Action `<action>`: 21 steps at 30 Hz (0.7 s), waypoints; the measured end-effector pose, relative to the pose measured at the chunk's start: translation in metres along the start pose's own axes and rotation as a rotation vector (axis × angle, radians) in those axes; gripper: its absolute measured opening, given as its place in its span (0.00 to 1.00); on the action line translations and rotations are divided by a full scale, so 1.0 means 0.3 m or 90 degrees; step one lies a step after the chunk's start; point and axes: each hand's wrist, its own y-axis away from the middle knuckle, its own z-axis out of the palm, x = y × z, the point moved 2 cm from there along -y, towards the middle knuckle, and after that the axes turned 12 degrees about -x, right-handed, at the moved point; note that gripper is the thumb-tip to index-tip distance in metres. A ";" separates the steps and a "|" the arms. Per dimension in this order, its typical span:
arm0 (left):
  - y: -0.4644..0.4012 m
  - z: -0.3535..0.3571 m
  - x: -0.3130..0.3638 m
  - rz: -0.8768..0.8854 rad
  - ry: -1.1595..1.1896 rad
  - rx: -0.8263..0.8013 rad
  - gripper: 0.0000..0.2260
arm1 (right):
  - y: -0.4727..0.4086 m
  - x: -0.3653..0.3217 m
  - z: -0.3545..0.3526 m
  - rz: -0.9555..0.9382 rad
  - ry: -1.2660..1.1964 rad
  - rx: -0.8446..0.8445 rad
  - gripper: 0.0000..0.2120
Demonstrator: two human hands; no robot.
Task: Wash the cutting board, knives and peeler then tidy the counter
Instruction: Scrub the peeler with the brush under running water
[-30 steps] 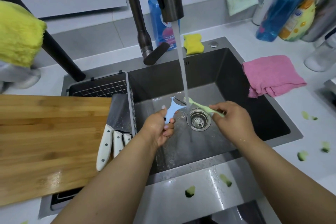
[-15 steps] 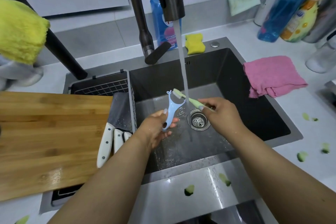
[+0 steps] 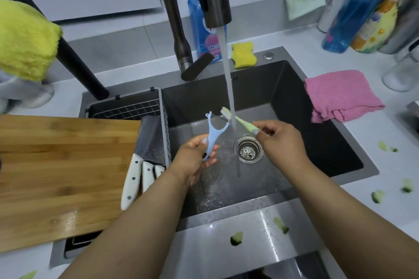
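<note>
The left hand (image 3: 195,161) now holds the blue peeler (image 3: 214,133) upright with its blade end raised, where a second ago it lay low and tilted. The right hand (image 3: 281,140) has lifted the green toothbrush (image 3: 238,120), whose bristles now meet the blade beside the water stream (image 3: 229,88).

Peeler: your pale blue Y-shaped peeler (image 3: 213,133) stands nearly upright over the sink basin, its forked head and blade up beside the running water and its handle low in your grasp.
Cutting board: your wooden board (image 3: 63,174) lies flat at the left, its right edge over the sink's rack, with wet patches shining near its front edge.
Knives: your three white-handled knives (image 3: 141,176) lie side by side just right of the board, riveted handles toward you, a broad grey blade pointing away, speckled with drops.
Counter: your white counter (image 3: 385,176) at the right carries scattered green peel scraps.
</note>
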 end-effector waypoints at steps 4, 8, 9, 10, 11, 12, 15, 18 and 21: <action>-0.012 0.024 0.011 -0.005 0.023 -0.014 0.11 | 0.010 -0.006 0.018 -0.015 0.010 -0.004 0.09; -0.013 0.040 0.016 -0.020 0.020 -0.019 0.10 | 0.002 0.001 -0.005 0.009 -0.003 0.026 0.08; -0.016 0.045 0.019 -0.020 0.020 -0.021 0.10 | 0.004 -0.007 0.003 -0.009 -0.007 0.015 0.08; -0.017 0.050 0.021 -0.018 0.022 -0.024 0.11 | 0.007 -0.010 0.010 -0.021 -0.003 0.005 0.08; -0.018 0.055 0.023 -0.016 0.024 -0.025 0.11 | 0.009 -0.009 0.011 -0.020 0.009 0.003 0.08; -0.017 0.058 0.023 -0.017 0.027 -0.025 0.11 | 0.008 -0.007 0.004 -0.007 0.023 0.010 0.08; -0.012 0.059 0.022 -0.024 0.025 -0.014 0.11 | -0.002 0.001 -0.023 0.013 0.041 0.043 0.08; -0.011 0.079 0.033 -0.024 0.033 -0.021 0.10 | 0.004 -0.006 0.004 -0.032 0.061 0.014 0.10; -0.009 0.113 0.051 -0.032 0.044 -0.024 0.09 | 0.009 0.018 -0.005 -0.022 0.114 0.041 0.11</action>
